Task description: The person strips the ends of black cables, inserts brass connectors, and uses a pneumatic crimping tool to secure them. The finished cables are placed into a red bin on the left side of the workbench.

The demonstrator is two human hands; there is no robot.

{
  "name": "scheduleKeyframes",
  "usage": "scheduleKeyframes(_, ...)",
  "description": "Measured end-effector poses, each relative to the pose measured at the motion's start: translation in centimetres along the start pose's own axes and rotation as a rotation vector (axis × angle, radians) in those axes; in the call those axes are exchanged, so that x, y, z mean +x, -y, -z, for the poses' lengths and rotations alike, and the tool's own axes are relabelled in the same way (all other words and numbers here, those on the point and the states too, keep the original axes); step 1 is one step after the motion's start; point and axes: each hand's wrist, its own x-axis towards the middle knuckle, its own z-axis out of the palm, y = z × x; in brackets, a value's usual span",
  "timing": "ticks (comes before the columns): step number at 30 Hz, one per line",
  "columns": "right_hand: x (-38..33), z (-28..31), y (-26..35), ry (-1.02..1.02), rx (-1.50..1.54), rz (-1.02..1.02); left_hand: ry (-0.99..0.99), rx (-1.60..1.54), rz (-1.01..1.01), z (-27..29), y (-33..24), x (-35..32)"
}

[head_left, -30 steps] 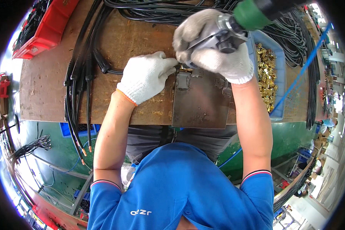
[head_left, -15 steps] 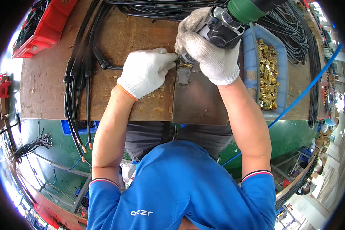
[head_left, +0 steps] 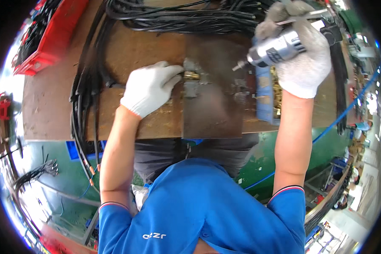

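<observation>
My left hand (head_left: 150,89), in a white knit glove, lies on the bench with its fingers closed on a black cable (head_left: 117,86), mostly hidden under the glove. Just beyond the fingertips, a brass connector (head_left: 192,75) rests on a dark metal plate (head_left: 213,114). Whether it is joined to the cable I cannot tell. In my gloved right hand (head_left: 309,59) is a silver and black power screwdriver (head_left: 279,48), raised at the right, its thin bit pointing left and down, apart from the connector.
A blue bin (head_left: 265,97) of brass connectors stands right of the plate, partly behind my right hand. Bundled black cables (head_left: 169,17) lie along the back, and more (head_left: 86,89) hang over the front edge at left. A red bin (head_left: 51,42) sits far left; a blue hose (head_left: 326,130) runs at right.
My right hand has swung the screwdriver right and away from the connector, and its bit now shows. The brass connector is more exposed. My left hand keeps its hold, slightly lower left in view.
</observation>
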Motion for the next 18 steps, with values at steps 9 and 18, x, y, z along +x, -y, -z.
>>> scheduleKeyframes(9,-5.3,13.1,2.9,-0.803,-0.726,-0.324,0.038,-0.141,0.058,4.0,-4.3,0.0)
scheduleKeyframes(18,-6.5,13.5,2.4,-0.621,-1.998,-0.544,-0.060,-0.134,-0.014,4.1,-4.8,0.2)
